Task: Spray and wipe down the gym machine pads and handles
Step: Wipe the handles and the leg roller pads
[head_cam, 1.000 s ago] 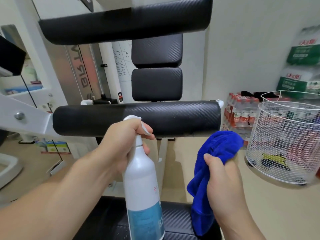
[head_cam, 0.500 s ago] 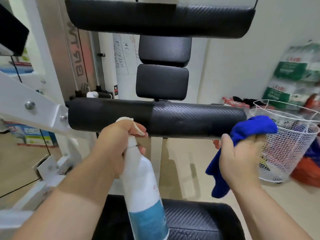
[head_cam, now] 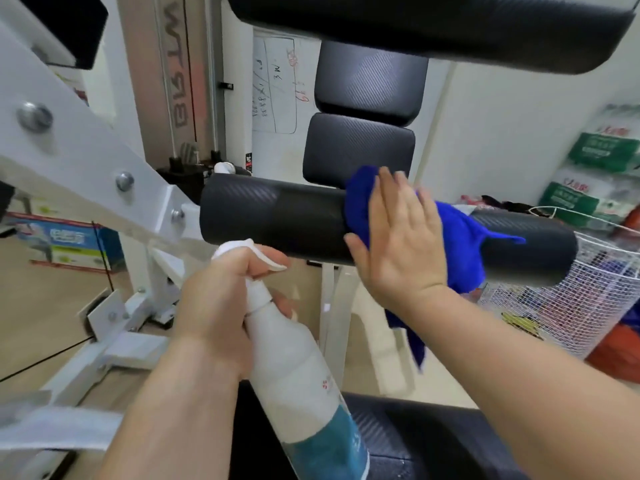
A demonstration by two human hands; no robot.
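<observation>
Right hand [head_cam: 401, 244] flat, fingers straight, pressing blue cloth [head_cam: 460, 237] on roller pad [head_cam: 273, 220]; cloth soft, limp. Left hand [head_cam: 221, 299] grips spray bottle [head_cam: 294, 375] neck; looks light.

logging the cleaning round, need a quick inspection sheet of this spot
surface: black roller pad, blue cloth over its middle
job's things: blue cloth; white spray bottle
clutter: wire basket at right, items inside
hands: left hand grips the spray bottle; right hand presses the blue cloth, fingers straight
cables: thin black cable at left
surroundings: white frame, back pads, seat pad, bags by the wall
</observation>
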